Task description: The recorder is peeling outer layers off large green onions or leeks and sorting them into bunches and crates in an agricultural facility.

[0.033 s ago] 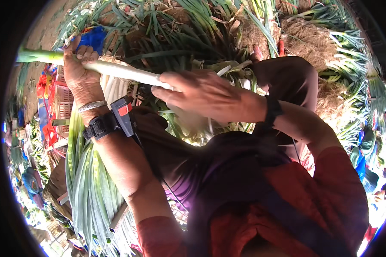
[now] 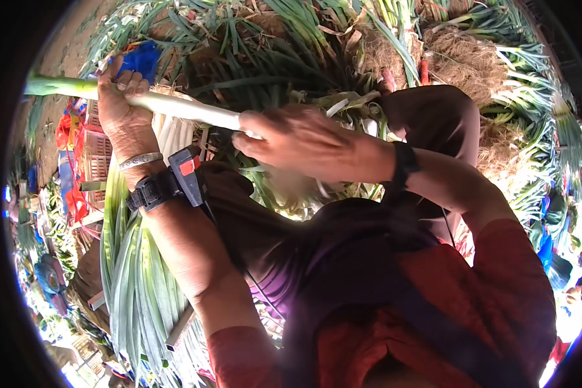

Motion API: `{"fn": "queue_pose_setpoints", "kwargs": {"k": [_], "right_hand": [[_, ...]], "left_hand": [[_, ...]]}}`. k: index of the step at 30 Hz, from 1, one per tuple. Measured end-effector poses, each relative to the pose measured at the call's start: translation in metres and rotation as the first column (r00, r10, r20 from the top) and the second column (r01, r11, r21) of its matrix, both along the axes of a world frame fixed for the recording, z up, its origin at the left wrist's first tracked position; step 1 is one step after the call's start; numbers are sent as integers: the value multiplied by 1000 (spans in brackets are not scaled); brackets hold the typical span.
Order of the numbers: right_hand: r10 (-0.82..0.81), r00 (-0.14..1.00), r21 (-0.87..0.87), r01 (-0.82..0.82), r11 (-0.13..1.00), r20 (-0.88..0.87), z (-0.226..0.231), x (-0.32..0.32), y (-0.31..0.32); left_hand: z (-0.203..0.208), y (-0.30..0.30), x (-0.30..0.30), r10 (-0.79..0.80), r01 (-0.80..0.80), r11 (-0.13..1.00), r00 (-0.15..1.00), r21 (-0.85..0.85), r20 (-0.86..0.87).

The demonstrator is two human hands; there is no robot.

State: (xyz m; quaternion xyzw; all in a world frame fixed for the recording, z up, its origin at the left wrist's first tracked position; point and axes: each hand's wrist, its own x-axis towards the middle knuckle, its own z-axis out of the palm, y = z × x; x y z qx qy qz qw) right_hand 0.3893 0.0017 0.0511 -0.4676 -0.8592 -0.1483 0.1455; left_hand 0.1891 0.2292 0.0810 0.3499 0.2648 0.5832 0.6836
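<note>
**Leek stalk held across both hands**

Above the lap, both hands are holding one long leek stalk point(image 2: 181, 107) roughly level, running left to right and dipping slightly twd the right. Left hand point(image 2: 119, 103) is wrapping the stalk near its pale-green end, fingers point(image 2: 130, 83) curling over the top, thumb side under; green tip is sticking out past the fist twd the left rim. Right hand point(image 2: 304, 142) is closing over the white end of the stalk, knuckles up; the stalk is disappearing under that palm, so its far tip isn't visible. Bare white shaft is showing between the two fists, w/ nothing touching it there.

Left wrist is wearing a silver bangle point(image 2: 140, 160) and a black strap w/ a small black-and-red device point(image 2: 186, 173); right wrist is wearing a black band point(image 2: 404, 165).

Edges and room: leek heap point(image 2: 291, 39) is crowding the whole top behind the hands, rooty ends point(image 2: 459, 48) at upper right. Bundle of green leaves point(image 2: 132, 278) is lying beside the left forearm, running down to the lower rim. Red crates point(image 2: 87, 142) are sitting at the left rim. Blue cloth point(image 2: 139, 59) is lying just behind the left fingers.
</note>
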Motion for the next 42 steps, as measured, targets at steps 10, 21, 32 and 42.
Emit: {"fn": "queue_pose_setpoints", "kwargs": {"k": [10, 21, 32, 42], "right_hand": [[-104, 864, -745, -356, 564, -492, -72, 61, -63], [-138, 684, -312, -137, 940, -716, -4, 14, 18], [-296, 684, -559, -197, 805, -667, -24, 15, 29], [-308, 423, -443, -270, 855, -852, -35, 10, 19]], "left_hand": [[8, -4, -12, 181, -181, 983, 983, 2, -40], [17, -23, 7, 115, -114, 993, 993, 42, -14], [12, -24, 5, -12, 12, 990, 1000, 142, -3], [16, -33, 12, 68, -68, 992, 998, 109, 5]]}}
